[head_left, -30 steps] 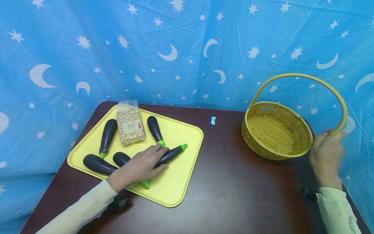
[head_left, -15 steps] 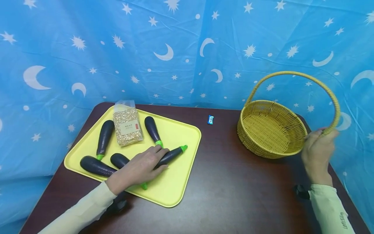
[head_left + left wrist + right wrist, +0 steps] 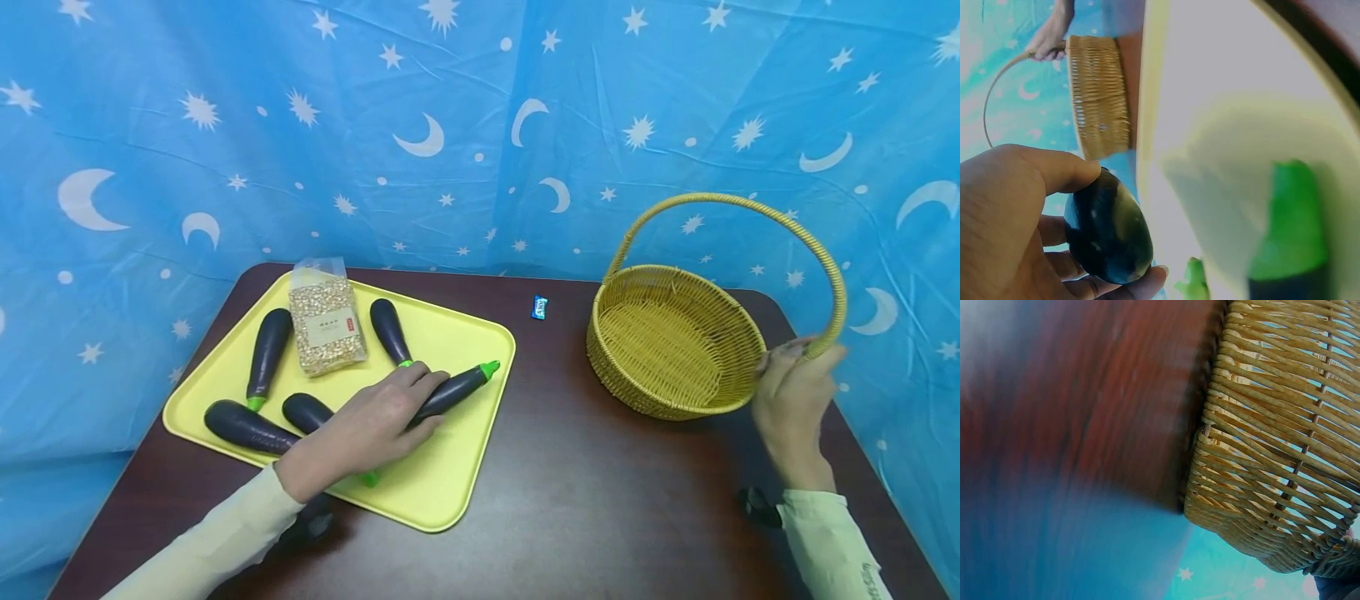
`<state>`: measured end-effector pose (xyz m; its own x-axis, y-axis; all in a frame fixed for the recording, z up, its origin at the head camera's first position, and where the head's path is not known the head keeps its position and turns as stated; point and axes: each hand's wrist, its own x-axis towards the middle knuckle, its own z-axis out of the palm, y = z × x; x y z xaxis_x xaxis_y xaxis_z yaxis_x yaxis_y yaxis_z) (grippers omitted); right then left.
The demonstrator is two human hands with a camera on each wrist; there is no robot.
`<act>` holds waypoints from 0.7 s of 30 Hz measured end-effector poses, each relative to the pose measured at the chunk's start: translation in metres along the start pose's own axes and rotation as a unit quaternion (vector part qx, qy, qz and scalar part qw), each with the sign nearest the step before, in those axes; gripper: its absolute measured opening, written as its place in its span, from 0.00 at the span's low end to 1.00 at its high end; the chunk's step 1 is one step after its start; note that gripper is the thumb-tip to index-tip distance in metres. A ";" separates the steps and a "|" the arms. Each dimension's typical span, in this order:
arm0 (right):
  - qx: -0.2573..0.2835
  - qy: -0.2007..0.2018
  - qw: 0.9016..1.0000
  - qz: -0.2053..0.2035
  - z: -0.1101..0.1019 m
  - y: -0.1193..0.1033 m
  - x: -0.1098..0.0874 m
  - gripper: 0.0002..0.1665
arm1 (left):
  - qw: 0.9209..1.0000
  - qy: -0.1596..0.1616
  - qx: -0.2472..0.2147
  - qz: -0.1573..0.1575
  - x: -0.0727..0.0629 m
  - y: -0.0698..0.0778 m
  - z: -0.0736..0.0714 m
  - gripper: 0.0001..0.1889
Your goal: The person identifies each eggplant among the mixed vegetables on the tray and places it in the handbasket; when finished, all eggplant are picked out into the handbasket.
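Observation:
My left hand [image 3: 382, 421] grips a dark purple eggplant [image 3: 455, 392] over the yellow tray [image 3: 450, 492]; its green stem end points to the right. In the left wrist view, thumb and fingers wrap round the eggplant's [image 3: 1110, 228] rounded body, close over the tray. My right hand [image 3: 795, 408] holds the wicker basket [image 3: 675, 342] by the near right end of its tall handle [image 3: 832, 283]. Nothing lies inside the basket. The right wrist view shows the basket's woven side [image 3: 1272, 437] near the brown table, with the hand itself almost wholly out of that frame.
Several other eggplants lie on the tray, one at the left [image 3: 268, 354] and another at the back [image 3: 390, 329]. A clear bag of grains [image 3: 327, 325] rests among them. Between tray and basket, a small blue wrapped candy [image 3: 539, 307] lies on the table [image 3: 570, 500].
The basket has moved left, toward the tray, with my right hand on its handle. My left hand has shifted slightly right, and the gripped eggplant has moved up and right.

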<state>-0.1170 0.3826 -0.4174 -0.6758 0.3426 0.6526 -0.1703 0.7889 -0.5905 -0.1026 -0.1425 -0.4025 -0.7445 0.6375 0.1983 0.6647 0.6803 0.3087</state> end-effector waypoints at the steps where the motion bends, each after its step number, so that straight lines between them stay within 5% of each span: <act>1: 0.003 -0.002 1.000 -0.002 0.000 -0.002 -0.002 0.12 | 1.000 0.004 -0.003 0.004 0.001 0.003 -0.001 0.28; 11: 0.041 -0.035 0.998 -0.024 0.007 -0.028 -0.028 0.18 | 0.997 0.004 -0.027 0.076 0.023 0.041 -0.022 0.26; 21: 0.070 -0.051 0.995 -0.058 0.013 -0.046 -0.041 0.19 | 0.986 0.004 0.010 0.164 0.078 0.071 -0.022 0.25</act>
<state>-0.0909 0.3256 -0.4230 -0.7136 0.1953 0.6728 -0.3447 0.7382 -0.5798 -0.1151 -0.0527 -0.3450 -0.4898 0.8216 0.2916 0.8709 0.4453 0.2082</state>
